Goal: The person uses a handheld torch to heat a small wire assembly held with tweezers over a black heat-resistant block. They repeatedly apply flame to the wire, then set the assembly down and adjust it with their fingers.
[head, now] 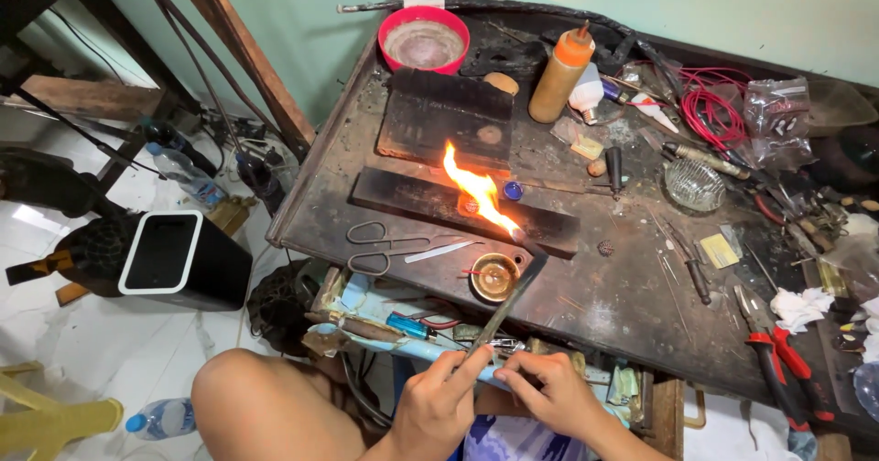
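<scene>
Fingers [462, 362] of the left hand [435, 411] pinch the near end of a thin torch [508, 301], and the right hand [549, 392] closes on it just beside them. From both grips the torch runs up and away to the right, its long axis slanting over a small brass bowl [494, 276] to a flame [476, 191] on the dark block [430, 200] further out on the worktop [604, 305]. Scissors [389, 246] lie left of the tip.

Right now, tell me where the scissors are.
In the head view, the scissors lie flat near the front left edge of the workbench, just left of the small brass bowl and below the long charred block.
</scene>
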